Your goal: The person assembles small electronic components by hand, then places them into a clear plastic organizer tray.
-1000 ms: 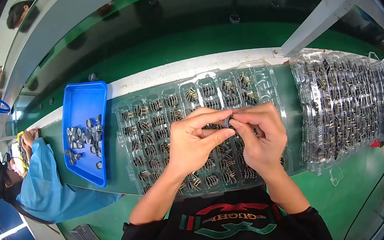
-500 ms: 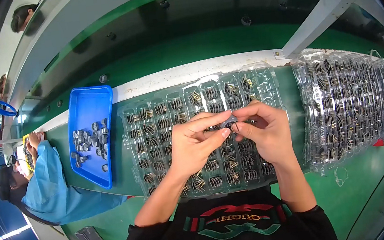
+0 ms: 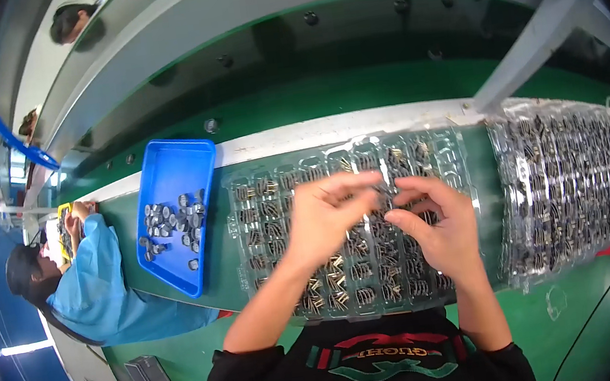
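Left hand (image 3: 332, 214), blurred: grip cannot be told. Right hand (image 3: 442, 223): thumb and forefinger parted above clear compartmented tray (image 3: 449, 148).

Left hand (image 3: 326, 217) and right hand (image 3: 450, 227) hover above a tray (image 3: 452, 151).

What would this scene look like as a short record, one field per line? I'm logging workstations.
Left hand: blurred, over the clear tray; grip cannot be told
Right hand: fingers curled, close to the left hand's fingertips; grip cannot be told
In front: clear compartmented tray, many compartments filled with small dark and brass-coloured parts
Left of it: blue tray with loose dark, roundish pieces
Right of it: more filled clear trays
Surface: green tabletop
Far left: co-worker in blue
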Action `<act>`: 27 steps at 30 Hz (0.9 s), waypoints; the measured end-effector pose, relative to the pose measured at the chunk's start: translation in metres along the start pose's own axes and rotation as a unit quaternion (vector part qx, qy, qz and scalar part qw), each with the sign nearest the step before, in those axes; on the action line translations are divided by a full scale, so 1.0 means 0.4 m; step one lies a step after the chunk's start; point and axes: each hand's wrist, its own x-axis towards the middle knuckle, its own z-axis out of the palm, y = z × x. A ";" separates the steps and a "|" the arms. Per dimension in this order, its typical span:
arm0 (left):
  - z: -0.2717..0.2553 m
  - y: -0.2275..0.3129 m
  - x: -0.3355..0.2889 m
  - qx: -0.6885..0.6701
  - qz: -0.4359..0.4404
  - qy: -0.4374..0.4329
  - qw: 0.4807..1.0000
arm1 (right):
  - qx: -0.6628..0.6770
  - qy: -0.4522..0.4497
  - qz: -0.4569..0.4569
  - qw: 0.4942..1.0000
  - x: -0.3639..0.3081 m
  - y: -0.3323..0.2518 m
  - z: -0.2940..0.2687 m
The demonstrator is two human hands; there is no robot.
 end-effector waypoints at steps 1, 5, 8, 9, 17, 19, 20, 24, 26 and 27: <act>-0.014 0.018 0.020 0.031 -0.026 0.023 0.999 | -0.093 -0.021 -0.033 0.995 -0.002 -0.014 -0.018; -0.148 -0.003 0.201 0.012 0.034 0.086 0.996 | -0.252 0.125 -0.078 0.956 -0.018 0.000 -0.144; -0.210 -0.005 0.356 0.062 0.026 0.091 0.994 | -0.324 0.180 -0.019 0.928 -0.040 -0.006 -0.206; -0.210 -0.007 0.396 0.077 0.026 0.091 0.993 | -0.326 0.185 -0.018 0.927 -0.044 0.001 -0.206; -0.256 -0.060 0.636 0.170 0.110 0.147 0.968 | -0.541 0.014 -0.067 0.838 -0.031 0.041 -0.167; -0.272 -0.055 0.678 0.394 0.124 0.211 0.886 | -0.520 0.032 -0.053 0.852 -0.029 0.054 -0.162; -0.288 -0.043 0.692 0.395 0.133 0.221 0.882 | -0.498 0.045 -0.037 0.865 -0.034 0.041 -0.164; -0.320 -0.021 0.705 0.488 0.179 0.157 0.839 | -0.434 0.063 -0.012 0.898 -0.049 0.025 -0.175; -0.331 0.006 0.680 0.518 0.203 0.163 0.815 | -0.429 0.079 -0.070 0.897 -0.047 0.028 -0.171; -0.356 0.030 0.650 0.500 0.202 0.183 0.822 | -0.423 0.097 -0.123 0.893 -0.047 0.032 -0.169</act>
